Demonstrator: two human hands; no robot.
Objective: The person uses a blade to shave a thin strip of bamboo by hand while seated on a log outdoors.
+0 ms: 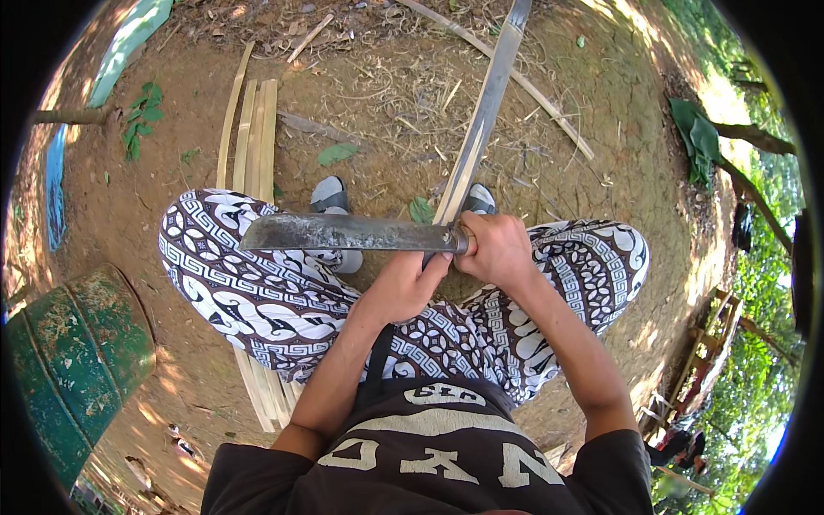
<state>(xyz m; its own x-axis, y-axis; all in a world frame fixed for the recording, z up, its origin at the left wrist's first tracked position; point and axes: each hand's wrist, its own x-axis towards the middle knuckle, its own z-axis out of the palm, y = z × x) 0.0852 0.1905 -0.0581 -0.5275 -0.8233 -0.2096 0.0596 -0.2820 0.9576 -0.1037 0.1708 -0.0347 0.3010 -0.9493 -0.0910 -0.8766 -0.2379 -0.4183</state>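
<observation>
My right hand (pixel 499 249) is closed around the handle of a machete (pixel 343 233). Its broad, dark, worn blade points left across my lap, above my patterned trousers. A long bamboo strip (pixel 486 116) slants from my hands up to the far right, grey-brown outside with pale split wood toward its near end. The blade's base crosses the strip's near end, touching or almost touching it. My left hand (pixel 401 287) is closed just below the blade, thumb toward the handle, gripping that near end. What lies inside its fingers is mostly hidden.
Several pale bamboo strips (pixel 256 137) lie on the dirt left of my feet, running under my left leg. A rusty green drum (pixel 81 360) stands at the left. A thin stick (pixel 549 107) and shavings litter the ground ahead. A wooden frame (pixel 708 343) stands at the right.
</observation>
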